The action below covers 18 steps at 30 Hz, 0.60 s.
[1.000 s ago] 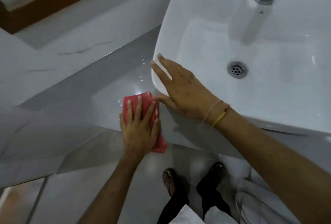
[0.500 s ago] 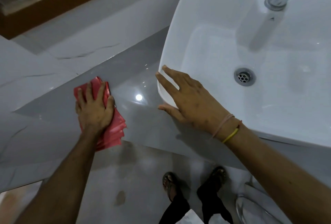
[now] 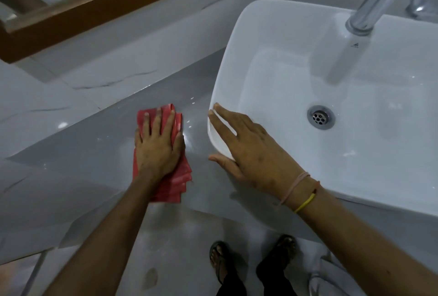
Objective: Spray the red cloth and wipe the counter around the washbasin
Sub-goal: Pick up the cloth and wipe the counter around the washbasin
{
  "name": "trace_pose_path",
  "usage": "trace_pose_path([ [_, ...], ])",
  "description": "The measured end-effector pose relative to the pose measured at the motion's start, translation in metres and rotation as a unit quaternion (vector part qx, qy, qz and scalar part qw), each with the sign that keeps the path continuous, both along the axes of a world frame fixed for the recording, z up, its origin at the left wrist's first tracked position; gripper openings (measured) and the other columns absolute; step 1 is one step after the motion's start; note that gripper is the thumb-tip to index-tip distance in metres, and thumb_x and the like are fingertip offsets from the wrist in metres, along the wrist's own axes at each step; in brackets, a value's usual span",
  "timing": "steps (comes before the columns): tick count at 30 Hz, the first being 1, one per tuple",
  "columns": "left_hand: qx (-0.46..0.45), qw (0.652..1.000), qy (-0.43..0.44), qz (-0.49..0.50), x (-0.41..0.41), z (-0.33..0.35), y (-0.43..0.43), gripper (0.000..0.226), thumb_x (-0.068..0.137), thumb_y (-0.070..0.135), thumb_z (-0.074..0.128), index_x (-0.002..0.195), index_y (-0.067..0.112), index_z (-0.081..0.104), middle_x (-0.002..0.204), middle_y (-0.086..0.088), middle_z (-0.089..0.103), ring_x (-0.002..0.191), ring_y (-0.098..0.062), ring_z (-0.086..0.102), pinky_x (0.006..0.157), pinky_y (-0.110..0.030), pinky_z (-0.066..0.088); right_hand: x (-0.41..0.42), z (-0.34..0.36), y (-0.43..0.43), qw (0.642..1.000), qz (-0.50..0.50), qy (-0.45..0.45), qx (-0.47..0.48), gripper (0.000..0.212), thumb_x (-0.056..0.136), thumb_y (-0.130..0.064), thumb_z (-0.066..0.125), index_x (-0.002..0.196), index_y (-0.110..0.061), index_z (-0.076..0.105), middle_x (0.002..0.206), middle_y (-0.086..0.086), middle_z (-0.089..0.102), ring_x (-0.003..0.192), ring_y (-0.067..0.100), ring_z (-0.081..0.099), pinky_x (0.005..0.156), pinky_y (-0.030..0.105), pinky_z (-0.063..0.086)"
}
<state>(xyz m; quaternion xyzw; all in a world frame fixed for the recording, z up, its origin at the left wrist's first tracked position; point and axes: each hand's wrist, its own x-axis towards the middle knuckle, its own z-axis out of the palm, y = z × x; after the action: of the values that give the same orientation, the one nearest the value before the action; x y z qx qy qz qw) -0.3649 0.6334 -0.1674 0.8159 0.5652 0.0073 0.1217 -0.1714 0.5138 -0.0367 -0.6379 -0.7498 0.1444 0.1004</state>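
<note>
A folded red cloth [image 3: 176,183] lies flat on the glossy grey counter [image 3: 94,151], left of the white washbasin [image 3: 296,35]. My left hand [image 3: 158,148] presses down on the cloth with its fingers spread. Flat and empty, my right hand [image 3: 251,151] rests on the basin's near left corner, fingers over the rim. A small gap of counter separates the cloth from the basin. No spray bottle shows.
A chrome tap [image 3: 376,2] stands at the basin's back, and a drain [image 3: 321,116] sits in its bowl. A wood-framed mirror [image 3: 99,9] hangs on the marble wall behind. Below the counter's front edge are my feet in sandals [image 3: 220,260] on a tiled floor.
My left hand slid the cloth from beside the basin out to the left, then back right toward the basin. My right hand stayed on the basin's corner.
</note>
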Motion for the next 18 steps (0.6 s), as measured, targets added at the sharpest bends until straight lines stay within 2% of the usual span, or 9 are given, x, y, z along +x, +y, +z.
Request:
trace_pose_path([
  [4, -0.009, 1.000, -0.003, -0.015, 0.039, 0.002, 0.054, 0.061, 0.095, 0.051, 0.023, 0.147, 0.032, -0.003, 0.161, -0.004, 0.003, 0.147, -0.030, -0.004, 0.117, -0.053, 0.001, 0.000, 0.001, -0.002, 1.000, -0.006, 0.001, 0.027, 0.069, 0.089, -0.040, 0.058, 0.143, -0.003, 0.034, 0.150, 0.019, 0.038, 0.131, 0.033, 0.045, 0.099, 0.044, 0.046],
  [7, -0.021, 0.998, 0.022, -0.052, 0.060, 0.001, 0.069, 0.066, 0.095, 0.051, 0.028, 0.148, 0.030, -0.005, 0.161, -0.004, 0.001, 0.147, -0.030, -0.005, 0.116, -0.052, 0.000, 0.000, 0.000, -0.001, 0.999, -0.009, 0.003, 0.038, 0.069, 0.088, -0.040, 0.059, 0.142, -0.003, 0.036, 0.148, 0.019, 0.041, 0.129, 0.033, 0.049, 0.096, 0.043, 0.048],
  [11, 0.005, 0.982, 0.026, -0.187, 0.044, 0.010, 0.029, 0.060, 0.094, 0.045, 0.034, 0.148, 0.026, 0.013, 0.158, -0.007, 0.019, 0.146, -0.032, 0.007, 0.116, -0.055, 0.015, 0.001, 0.003, -0.001, 1.000, -0.004, -0.004, 0.025, 0.069, 0.090, -0.042, 0.055, 0.144, -0.006, 0.033, 0.151, 0.016, 0.037, 0.131, 0.031, 0.046, 0.096, 0.041, 0.047],
  [13, -0.004, 0.969, 0.027, -0.245, 0.024, 0.010, -0.014, 0.059, 0.095, 0.047, 0.025, 0.148, 0.028, 0.010, 0.159, -0.002, 0.014, 0.147, -0.026, 0.002, 0.118, -0.052, 0.014, 0.000, 0.003, -0.002, 1.000, -0.001, -0.008, 0.019, 0.068, 0.091, -0.043, 0.052, 0.145, -0.007, 0.031, 0.152, 0.015, 0.035, 0.132, 0.030, 0.044, 0.097, 0.040, 0.046],
  [16, -0.028, 0.975, 0.024, -0.219, -0.018, 0.008, -0.060, 0.056, 0.095, 0.051, 0.017, 0.147, 0.037, 0.002, 0.160, 0.006, 0.006, 0.148, -0.020, -0.002, 0.118, -0.052, 0.012, 0.000, 0.003, -0.002, 1.000, -0.002, 0.003, 0.010, 0.069, 0.092, -0.042, 0.052, 0.146, -0.006, 0.029, 0.153, 0.015, 0.033, 0.134, 0.031, 0.042, 0.098, 0.044, 0.047],
  [18, -0.025, 0.984, 0.047, -0.167, -0.055, 0.009, -0.061, 0.055, 0.093, 0.051, 0.013, 0.147, 0.039, 0.005, 0.160, 0.005, 0.009, 0.148, -0.024, 0.003, 0.115, -0.056, 0.018, 0.000, 0.002, -0.001, 1.000, 0.000, 0.004, 0.003, 0.070, 0.092, -0.042, 0.051, 0.147, -0.006, 0.026, 0.154, 0.015, 0.032, 0.135, 0.032, 0.041, 0.099, 0.047, 0.048],
])
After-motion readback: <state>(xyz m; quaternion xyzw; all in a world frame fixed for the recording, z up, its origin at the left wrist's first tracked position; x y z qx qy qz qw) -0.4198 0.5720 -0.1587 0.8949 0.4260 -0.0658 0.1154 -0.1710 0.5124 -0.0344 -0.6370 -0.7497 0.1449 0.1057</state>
